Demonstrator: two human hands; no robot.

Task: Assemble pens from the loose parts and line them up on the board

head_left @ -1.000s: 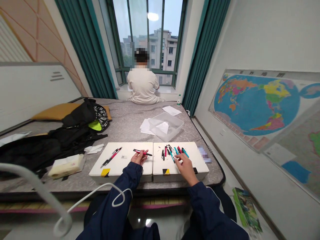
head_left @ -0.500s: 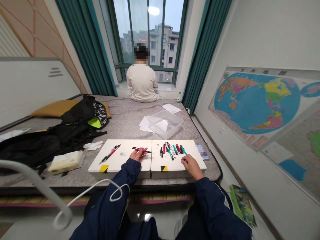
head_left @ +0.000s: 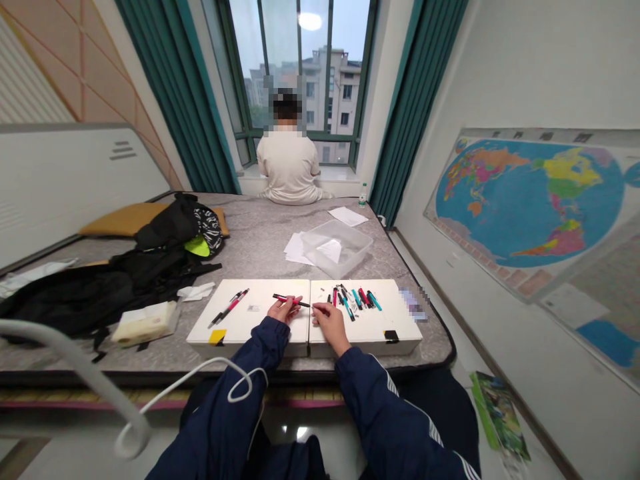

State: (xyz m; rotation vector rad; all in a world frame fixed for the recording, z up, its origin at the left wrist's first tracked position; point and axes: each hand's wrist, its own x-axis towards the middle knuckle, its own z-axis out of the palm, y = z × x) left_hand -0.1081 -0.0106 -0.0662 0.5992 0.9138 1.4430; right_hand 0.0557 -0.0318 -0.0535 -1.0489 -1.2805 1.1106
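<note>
My left hand [head_left: 283,311] is closed around a red and black pen [head_left: 297,302], which lies nearly level with its dark end to the right. Close to that end, my right hand [head_left: 330,325] has its thumb and fingertips pinched together; whatever they hold is too small to make out. Under my left hand is a white box [head_left: 270,335] with assembled red and black pens [head_left: 229,308] lying slantwise. A second white box [head_left: 367,333] on the right carries a pile of black, red and teal pen parts [head_left: 361,300].
Behind the boxes stand a clear plastic bin [head_left: 345,257] and paper sheets [head_left: 295,248]. To the left are a tissue pack [head_left: 146,325] and a black bag [head_left: 150,267]. A white cable [head_left: 200,367] crosses by my left sleeve. A person [head_left: 289,163] sits by the window, facing away.
My right hand moved from the pen parts, by way of the right box's front, leftward to the end of the pen. My left hand keeps holding the pen in about the same place.
</note>
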